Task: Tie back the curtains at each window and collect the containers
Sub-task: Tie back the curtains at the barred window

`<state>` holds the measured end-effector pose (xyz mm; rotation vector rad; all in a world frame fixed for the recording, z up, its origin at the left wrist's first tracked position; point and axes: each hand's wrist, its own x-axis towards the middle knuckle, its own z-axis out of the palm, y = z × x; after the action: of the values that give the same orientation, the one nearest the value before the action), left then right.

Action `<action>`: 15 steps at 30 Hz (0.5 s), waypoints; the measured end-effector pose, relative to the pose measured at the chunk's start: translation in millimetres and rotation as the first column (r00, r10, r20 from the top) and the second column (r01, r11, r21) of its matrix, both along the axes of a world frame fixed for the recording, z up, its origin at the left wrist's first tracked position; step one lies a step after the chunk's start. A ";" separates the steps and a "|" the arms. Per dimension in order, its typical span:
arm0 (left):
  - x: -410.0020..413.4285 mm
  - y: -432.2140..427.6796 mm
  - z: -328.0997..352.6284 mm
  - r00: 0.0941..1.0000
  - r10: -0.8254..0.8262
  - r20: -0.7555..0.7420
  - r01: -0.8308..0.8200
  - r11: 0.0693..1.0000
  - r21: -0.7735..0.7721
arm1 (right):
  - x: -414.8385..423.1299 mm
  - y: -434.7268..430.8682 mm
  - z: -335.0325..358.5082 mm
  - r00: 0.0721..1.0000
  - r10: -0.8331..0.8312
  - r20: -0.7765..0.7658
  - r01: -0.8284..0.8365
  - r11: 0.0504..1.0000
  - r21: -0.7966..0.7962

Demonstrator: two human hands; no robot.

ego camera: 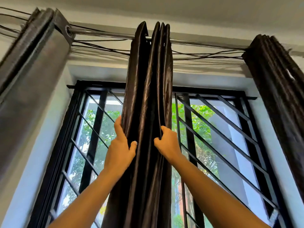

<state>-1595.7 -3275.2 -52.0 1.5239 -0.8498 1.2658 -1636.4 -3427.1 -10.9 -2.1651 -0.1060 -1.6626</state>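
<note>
Up at mid-window, the left hand point(120, 143) curls round the left edge of the bunched dark brown satin curtain point(148, 96) and the right hand point(166, 142) pinches its right folds; a hard tug might strain the silver metal rod point(107, 34) or let slick folds slip.

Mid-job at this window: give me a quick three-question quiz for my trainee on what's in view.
1. True or false: the left hand and right hand both hold the middle curtain.
2. How many gathered curtains hang along the rod? A two, B three, C five.
3. Fill in: the window is crossed by black metal ____.
Key: 1 true; 2 B; 3 bars.
</note>
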 end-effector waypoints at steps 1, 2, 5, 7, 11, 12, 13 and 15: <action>-1.8 0.8 7.0 0.999 -0.045 -0.014 0.045 0.999 -0.020 | -0.4 -2.3 1.4 1.000 0.013 0.025 -0.013 1.000 -0.010; -0.8 1.2 16.8 0.997 -0.072 -0.039 0.071 0.997 -0.026 | -0.7 -4.8 2.7 0.999 0.023 0.043 -0.022 0.999 -0.023; 10.6 0.8 54.0 0.986 -0.049 -0.158 0.059 0.996 0.061 | -4.3 -13.1 8.6 0.998 0.018 0.054 -0.016 0.999 -0.038; 13.4 -1.9 73.7 0.985 0.009 -0.174 0.028 0.978 0.207 | -10.6 -19.2 11.9 0.998 -0.017 0.065 0.020 0.998 -0.052; -6.9 -31.2 93.6 0.998 0.011 -0.067 0.020 0.897 0.441 | -26.2 -35.0 14.5 0.993 -0.037 0.111 0.046 0.996 -0.081; -16.0 -41.6 96.3 0.999 -0.022 -0.042 0.039 0.889 0.455 | -32.2 -38.9 14.4 0.993 -0.035 0.115 0.044 0.996 -0.077; -26.8 -51.9 98.4 0.999 -0.052 -0.018 0.054 0.884 0.465 | -38.6 -43.9 14.0 0.993 -0.029 0.116 0.037 0.997 -0.071; -43.4 -70.9 104.2 0.994 -0.104 0.024 0.080 0.879 0.470 | -50.6 -54.7 13.5 0.992 -0.031 0.122 0.040 0.997 -0.072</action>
<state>-1639.1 -3346.2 52.2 1.8060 -1.3179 1.0757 -1687.1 -3481.8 2.5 -2.1303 -0.1669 -1.8373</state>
